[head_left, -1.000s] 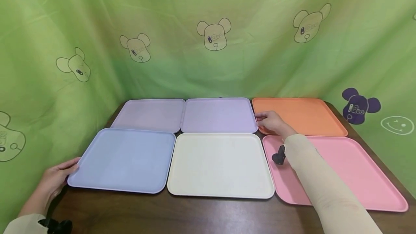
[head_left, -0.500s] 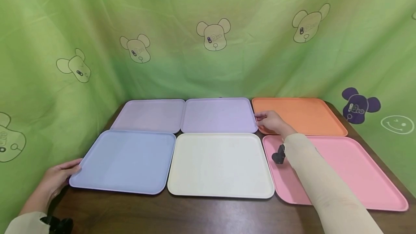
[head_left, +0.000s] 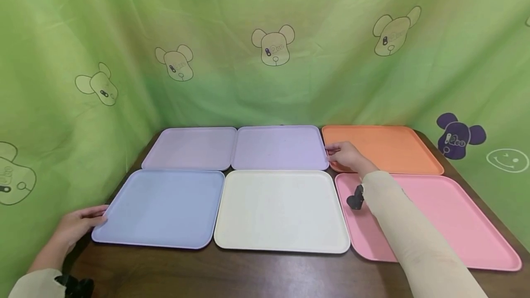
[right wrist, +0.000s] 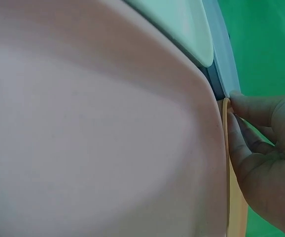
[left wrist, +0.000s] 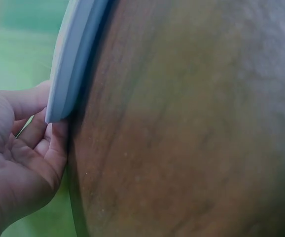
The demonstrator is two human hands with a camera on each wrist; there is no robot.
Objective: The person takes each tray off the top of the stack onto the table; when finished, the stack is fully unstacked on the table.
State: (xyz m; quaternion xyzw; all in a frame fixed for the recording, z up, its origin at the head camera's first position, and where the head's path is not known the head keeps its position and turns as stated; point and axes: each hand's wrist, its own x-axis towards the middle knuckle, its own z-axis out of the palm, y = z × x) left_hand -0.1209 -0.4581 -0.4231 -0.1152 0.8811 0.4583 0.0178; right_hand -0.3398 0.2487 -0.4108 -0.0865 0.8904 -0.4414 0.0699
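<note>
At the front left lies a blue tray [head_left: 159,208]. My left hand [head_left: 76,226] pinches its left rim, thumb above and curled fingers underneath, as the left wrist view shows. My right hand [head_left: 348,155] reaches over the pink tray [head_left: 439,215] to the back row. Its thumb and fingertips come together at the right rim of the middle light purple tray [head_left: 279,147], beside the left edge of the orange tray [head_left: 381,148]. In the right wrist view the thumb [right wrist: 253,107] meets that rim; the purple tray's underside is hidden there.
A white tray [head_left: 281,210] lies between the blue and pink ones. Another purple tray [head_left: 190,147] is at the back left. The trays stand in two rows on a brown wooden table [head_left: 248,272]. Green printed cloth [head_left: 223,82] encloses the back and both sides.
My left hand has brought the blue tray slightly right and toward me, with its far edge coming nearer. The right hand has stayed at the purple tray's rim.
</note>
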